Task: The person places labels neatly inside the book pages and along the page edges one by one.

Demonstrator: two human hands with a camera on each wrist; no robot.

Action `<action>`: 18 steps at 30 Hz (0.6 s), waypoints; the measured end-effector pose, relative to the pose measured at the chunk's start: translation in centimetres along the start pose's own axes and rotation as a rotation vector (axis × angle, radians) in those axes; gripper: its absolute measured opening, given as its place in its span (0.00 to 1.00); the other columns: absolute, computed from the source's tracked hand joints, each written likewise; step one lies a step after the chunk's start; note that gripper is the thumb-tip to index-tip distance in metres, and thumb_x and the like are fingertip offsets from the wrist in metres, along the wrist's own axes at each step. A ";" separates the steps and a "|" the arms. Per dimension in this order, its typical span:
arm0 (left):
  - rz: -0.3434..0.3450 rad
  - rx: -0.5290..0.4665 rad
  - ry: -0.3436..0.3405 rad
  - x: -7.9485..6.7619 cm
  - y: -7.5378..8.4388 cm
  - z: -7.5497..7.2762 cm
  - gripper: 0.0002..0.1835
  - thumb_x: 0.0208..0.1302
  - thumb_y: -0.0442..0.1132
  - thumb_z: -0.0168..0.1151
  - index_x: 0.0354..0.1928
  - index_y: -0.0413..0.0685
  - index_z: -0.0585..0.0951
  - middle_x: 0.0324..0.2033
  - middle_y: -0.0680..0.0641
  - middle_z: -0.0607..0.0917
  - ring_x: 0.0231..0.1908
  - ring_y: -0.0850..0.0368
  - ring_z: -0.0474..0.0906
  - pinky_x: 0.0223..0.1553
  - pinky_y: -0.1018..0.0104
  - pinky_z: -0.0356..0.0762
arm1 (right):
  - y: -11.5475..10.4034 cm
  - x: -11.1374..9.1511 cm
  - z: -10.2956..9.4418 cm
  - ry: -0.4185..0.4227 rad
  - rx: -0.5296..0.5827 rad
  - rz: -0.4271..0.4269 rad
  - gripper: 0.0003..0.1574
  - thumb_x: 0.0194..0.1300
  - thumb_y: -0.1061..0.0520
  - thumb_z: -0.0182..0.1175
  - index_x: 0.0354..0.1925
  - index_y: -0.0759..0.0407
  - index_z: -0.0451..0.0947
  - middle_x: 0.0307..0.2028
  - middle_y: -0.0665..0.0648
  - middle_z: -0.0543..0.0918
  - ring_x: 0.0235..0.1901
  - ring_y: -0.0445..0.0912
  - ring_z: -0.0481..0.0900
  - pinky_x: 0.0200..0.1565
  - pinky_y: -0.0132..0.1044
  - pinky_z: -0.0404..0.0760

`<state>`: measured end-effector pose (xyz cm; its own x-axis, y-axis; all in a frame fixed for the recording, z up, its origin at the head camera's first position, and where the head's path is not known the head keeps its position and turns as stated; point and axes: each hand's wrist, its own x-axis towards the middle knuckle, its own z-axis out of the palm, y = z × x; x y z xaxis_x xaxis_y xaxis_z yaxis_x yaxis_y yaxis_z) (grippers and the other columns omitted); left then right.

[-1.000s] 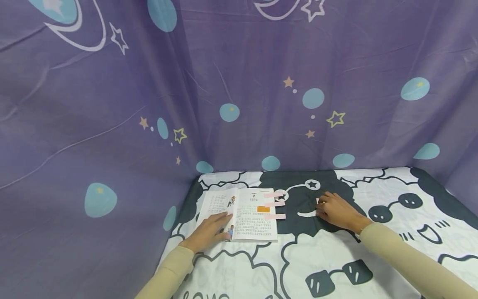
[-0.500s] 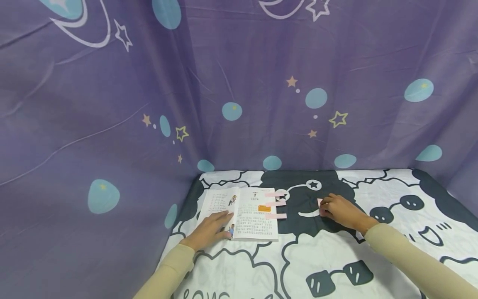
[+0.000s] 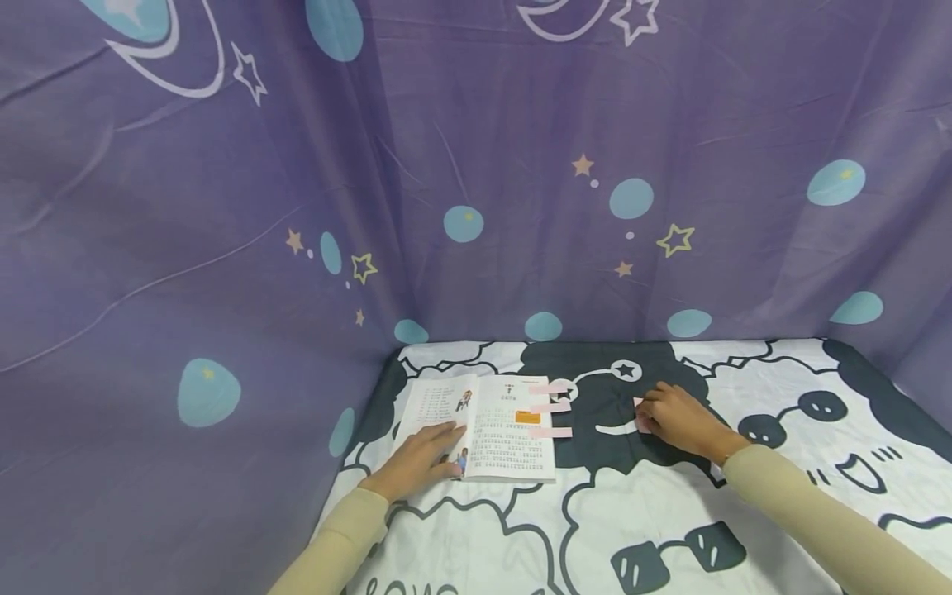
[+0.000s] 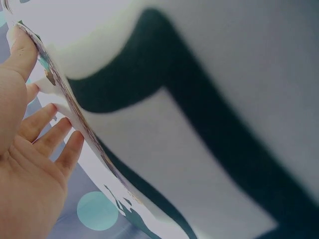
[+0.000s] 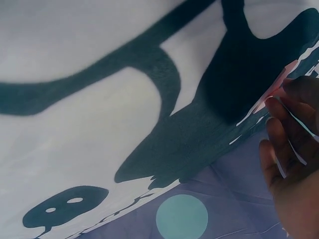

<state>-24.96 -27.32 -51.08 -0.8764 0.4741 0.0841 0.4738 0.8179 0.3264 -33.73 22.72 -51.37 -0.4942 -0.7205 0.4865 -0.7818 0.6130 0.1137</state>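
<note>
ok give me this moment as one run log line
left hand: rests on open book | right hand: pinches pink paper | three pink strips: jut past book's right edge

Glare is whitening the cloth (image 4: 144, 132) (blurring, too) in the left wrist view; shadow is covering the right fingers (image 5: 280, 135).

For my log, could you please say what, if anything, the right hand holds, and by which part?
In the head view, the right hand seemingly pinches pink paper by its right side.
</note>
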 end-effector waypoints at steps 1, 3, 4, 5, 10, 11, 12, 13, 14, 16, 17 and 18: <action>-0.002 -0.001 -0.001 0.0 0.0 0.0 0.39 0.70 0.58 0.63 0.78 0.49 0.66 0.76 0.39 0.64 0.74 0.36 0.60 0.74 0.40 0.59 | -0.1 0.1 0.0 -0.007 -0.011 0.015 0.10 0.50 0.69 0.76 0.31 0.57 0.88 0.28 0.51 0.84 0.29 0.47 0.72 0.29 0.44 0.75; -0.006 -0.001 -0.004 0.0 0.0 -0.1 0.39 0.70 0.58 0.63 0.78 0.49 0.66 0.76 0.39 0.64 0.74 0.36 0.60 0.74 0.40 0.59 | -0.2 0.4 0.1 -0.029 -0.024 0.049 0.09 0.51 0.68 0.76 0.32 0.58 0.88 0.29 0.52 0.85 0.29 0.47 0.73 0.29 0.44 0.75; -0.003 -0.005 -0.001 0.0 0.0 -0.1 0.39 0.70 0.57 0.63 0.78 0.48 0.66 0.76 0.39 0.64 0.74 0.36 0.60 0.74 0.39 0.59 | -0.3 0.6 0.1 -0.045 -0.029 0.068 0.09 0.52 0.67 0.76 0.33 0.59 0.88 0.30 0.53 0.85 0.29 0.47 0.72 0.29 0.44 0.74; -0.002 -0.007 -0.001 0.0 0.1 -0.1 0.39 0.70 0.57 0.63 0.77 0.48 0.67 0.76 0.38 0.64 0.74 0.36 0.60 0.73 0.39 0.59 | -0.4 0.7 0.1 -0.057 -0.031 0.085 0.09 0.52 0.67 0.76 0.34 0.59 0.88 0.30 0.53 0.86 0.29 0.48 0.72 0.29 0.44 0.73; 0.003 -0.013 0.002 0.1 0.2 -0.2 0.39 0.71 0.56 0.63 0.77 0.47 0.67 0.75 0.37 0.65 0.73 0.35 0.61 0.73 0.39 0.60 | -0.8 1.6 0.2 -0.096 -0.048 0.141 0.09 0.53 0.65 0.76 0.35 0.60 0.89 0.30 0.54 0.86 0.29 0.48 0.71 0.29 0.43 0.69; -0.002 -0.014 -0.001 0.1 0.3 -0.3 0.39 0.71 0.56 0.63 0.77 0.47 0.67 0.75 0.38 0.65 0.73 0.35 0.61 0.73 0.39 0.59 | -0.8 1.8 0.3 -0.099 -0.054 0.149 0.09 0.53 0.65 0.76 0.35 0.60 0.89 0.31 0.54 0.86 0.29 0.48 0.71 0.29 0.43 0.68; -0.006 -0.016 -0.002 0.1 0.3 -0.3 0.38 0.71 0.56 0.63 0.77 0.47 0.67 0.75 0.38 0.65 0.74 0.35 0.61 0.73 0.39 0.59 | -0.8 1.9 0.4 -0.103 -0.061 0.156 0.09 0.53 0.65 0.77 0.35 0.60 0.89 0.31 0.54 0.86 0.29 0.48 0.71 0.29 0.43 0.68; -0.007 -0.017 -0.001 0.0 0.3 -0.2 0.38 0.71 0.56 0.63 0.77 0.47 0.68 0.75 0.38 0.65 0.73 0.35 0.61 0.73 0.38 0.59 | -0.8 1.9 0.4 -0.106 -0.068 0.163 0.10 0.52 0.65 0.77 0.35 0.60 0.89 0.31 0.54 0.86 0.29 0.48 0.71 0.29 0.43 0.68; -0.010 -0.017 -0.002 0.0 0.4 -0.2 0.38 0.71 0.57 0.63 0.77 0.47 0.67 0.75 0.38 0.65 0.73 0.35 0.61 0.73 0.38 0.59 | -0.8 2.0 0.5 -0.109 -0.074 0.167 0.10 0.52 0.65 0.77 0.35 0.60 0.89 0.31 0.54 0.86 0.29 0.48 0.71 0.29 0.43 0.68; -0.014 -0.011 -0.005 0.0 0.4 -0.2 0.39 0.71 0.57 0.62 0.77 0.47 0.67 0.75 0.38 0.65 0.74 0.35 0.61 0.73 0.38 0.59 | -0.7 2.1 0.6 -0.111 -0.086 0.172 0.09 0.52 0.65 0.77 0.35 0.60 0.89 0.31 0.54 0.86 0.29 0.49 0.72 0.29 0.43 0.69; -0.017 -0.008 -0.006 0.0 0.3 -0.2 0.39 0.71 0.57 0.62 0.77 0.48 0.67 0.75 0.38 0.65 0.74 0.35 0.61 0.73 0.38 0.59 | -0.7 2.1 0.7 -0.109 -0.089 0.174 0.09 0.52 0.66 0.76 0.34 0.60 0.89 0.30 0.54 0.86 0.29 0.49 0.72 0.29 0.44 0.70; -0.015 -0.006 -0.004 0.0 0.3 -0.2 0.39 0.71 0.57 0.62 0.77 0.47 0.67 0.75 0.38 0.65 0.74 0.35 0.61 0.73 0.38 0.60 | -0.7 2.1 0.8 -0.105 -0.091 0.177 0.08 0.52 0.66 0.76 0.34 0.60 0.89 0.30 0.55 0.86 0.30 0.50 0.73 0.29 0.44 0.70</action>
<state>-24.80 -27.12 -50.75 -0.8830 0.4632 0.0757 0.4603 0.8231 0.3328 -34.53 20.56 -51.12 -0.6611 -0.6262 0.4133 -0.6442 0.7561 0.1151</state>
